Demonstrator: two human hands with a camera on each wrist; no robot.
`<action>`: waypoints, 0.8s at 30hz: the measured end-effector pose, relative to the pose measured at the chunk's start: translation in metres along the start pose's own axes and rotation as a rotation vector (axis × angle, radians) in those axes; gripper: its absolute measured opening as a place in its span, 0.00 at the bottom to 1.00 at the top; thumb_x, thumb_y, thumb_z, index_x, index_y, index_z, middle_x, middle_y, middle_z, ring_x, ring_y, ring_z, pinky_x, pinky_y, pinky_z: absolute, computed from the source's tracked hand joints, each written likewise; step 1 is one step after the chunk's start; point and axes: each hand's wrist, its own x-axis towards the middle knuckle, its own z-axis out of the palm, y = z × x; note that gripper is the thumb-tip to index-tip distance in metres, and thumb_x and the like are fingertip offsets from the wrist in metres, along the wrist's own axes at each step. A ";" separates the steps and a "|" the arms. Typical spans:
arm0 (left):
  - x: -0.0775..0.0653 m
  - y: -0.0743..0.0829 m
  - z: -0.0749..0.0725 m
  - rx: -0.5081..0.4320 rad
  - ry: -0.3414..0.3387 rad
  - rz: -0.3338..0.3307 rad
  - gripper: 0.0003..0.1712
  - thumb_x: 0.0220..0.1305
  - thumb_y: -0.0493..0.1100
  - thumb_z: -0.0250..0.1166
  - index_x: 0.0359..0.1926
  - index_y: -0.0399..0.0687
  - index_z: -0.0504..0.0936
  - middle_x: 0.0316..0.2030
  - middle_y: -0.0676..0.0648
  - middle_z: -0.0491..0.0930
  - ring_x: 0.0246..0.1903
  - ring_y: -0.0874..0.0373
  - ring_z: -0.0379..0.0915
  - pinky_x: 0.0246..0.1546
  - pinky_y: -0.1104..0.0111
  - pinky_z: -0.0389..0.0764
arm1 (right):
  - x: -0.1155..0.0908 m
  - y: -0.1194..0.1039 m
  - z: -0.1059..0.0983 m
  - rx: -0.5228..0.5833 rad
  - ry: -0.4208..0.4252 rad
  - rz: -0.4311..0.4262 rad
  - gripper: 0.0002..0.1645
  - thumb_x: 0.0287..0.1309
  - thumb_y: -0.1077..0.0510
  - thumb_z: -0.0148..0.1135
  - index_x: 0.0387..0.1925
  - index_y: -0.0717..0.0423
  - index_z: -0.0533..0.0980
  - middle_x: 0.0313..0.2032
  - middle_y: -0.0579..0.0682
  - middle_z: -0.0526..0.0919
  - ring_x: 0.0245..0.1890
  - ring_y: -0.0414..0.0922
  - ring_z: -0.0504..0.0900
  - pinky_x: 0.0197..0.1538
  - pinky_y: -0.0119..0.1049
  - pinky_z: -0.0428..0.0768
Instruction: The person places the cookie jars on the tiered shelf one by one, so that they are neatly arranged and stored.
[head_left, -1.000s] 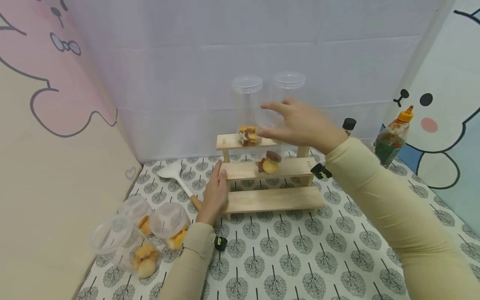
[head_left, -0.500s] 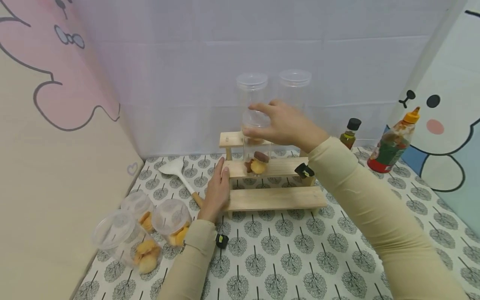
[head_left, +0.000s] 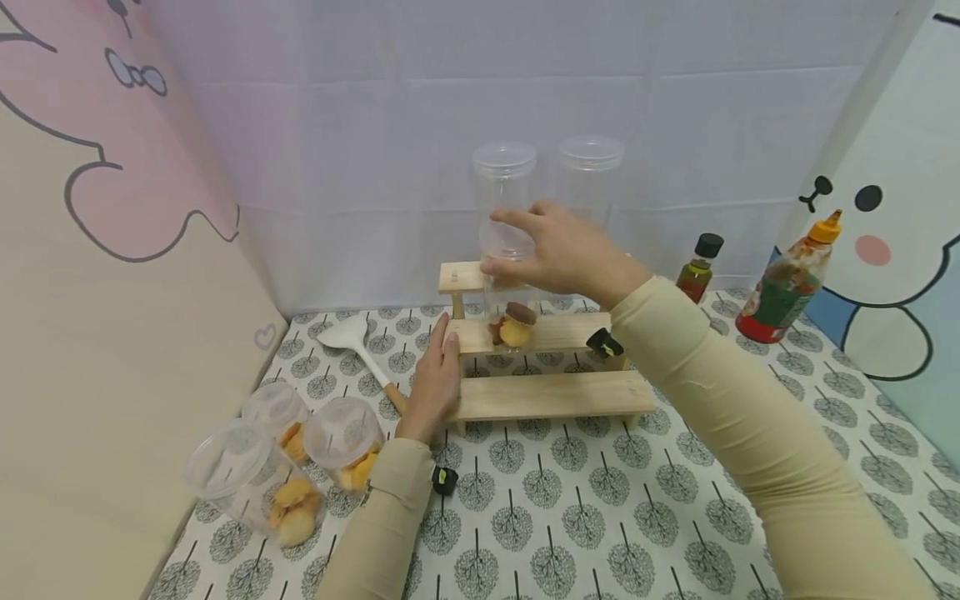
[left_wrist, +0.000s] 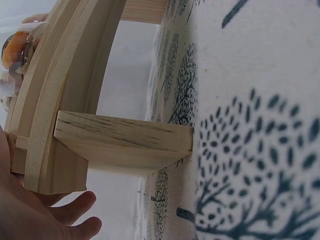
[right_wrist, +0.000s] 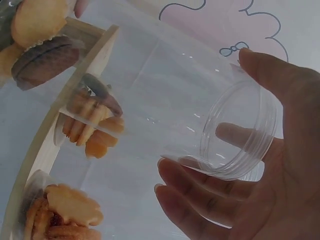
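My right hand point(head_left: 566, 254) grips a clear plastic jar point(head_left: 501, 296) round its lid. Cookies, one of them dark brown point(head_left: 521, 313), lie at its bottom. This jar is upright at the middle board's left part; whether it touches the board cannot be told. In the right wrist view, thumb and fingers curl round the clear lid point(right_wrist: 240, 131). My left hand point(head_left: 435, 379) holds the left end of the three-step wooden shelf point(head_left: 555, 396). In the left wrist view, its fingers point(left_wrist: 80, 207) reach past the board's end. Two tall clear jars point(head_left: 505, 171) stand on the top step, partly hidden.
Three cookie jars point(head_left: 228, 467) stand at the left on the tree-patterned cloth point(head_left: 570, 525). A white spatula point(head_left: 348, 335) lies behind the left hand. Right of the shelf stand a small black-capped bottle point(head_left: 697, 268) and a red sauce bottle point(head_left: 787, 283). A pale curtain hangs behind.
My right hand has moved left with the jar along the middle step, then shifted only slightly in the last half second. My left hand has stayed at the shelf's end.
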 end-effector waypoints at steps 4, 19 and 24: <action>0.000 -0.001 0.000 0.002 -0.004 -0.001 0.31 0.75 0.69 0.31 0.76 0.82 0.44 0.77 0.51 0.54 0.74 0.43 0.53 0.73 0.45 0.53 | 0.000 0.000 0.002 -0.009 -0.002 0.001 0.53 0.54 0.18 0.52 0.77 0.31 0.56 0.69 0.62 0.64 0.56 0.61 0.76 0.52 0.61 0.80; -0.001 -0.002 -0.002 -0.012 -0.012 -0.008 0.32 0.75 0.69 0.31 0.77 0.81 0.44 0.77 0.53 0.52 0.74 0.45 0.51 0.74 0.45 0.52 | -0.001 -0.003 0.003 -0.014 -0.022 0.006 0.54 0.55 0.17 0.50 0.77 0.31 0.52 0.69 0.64 0.63 0.54 0.62 0.77 0.49 0.60 0.82; -0.001 -0.004 -0.003 -0.011 -0.012 -0.011 0.31 0.76 0.68 0.31 0.77 0.80 0.44 0.77 0.54 0.51 0.75 0.45 0.50 0.74 0.46 0.52 | -0.006 -0.003 0.003 0.015 -0.030 -0.001 0.56 0.52 0.16 0.52 0.78 0.29 0.49 0.71 0.62 0.62 0.57 0.61 0.76 0.52 0.62 0.80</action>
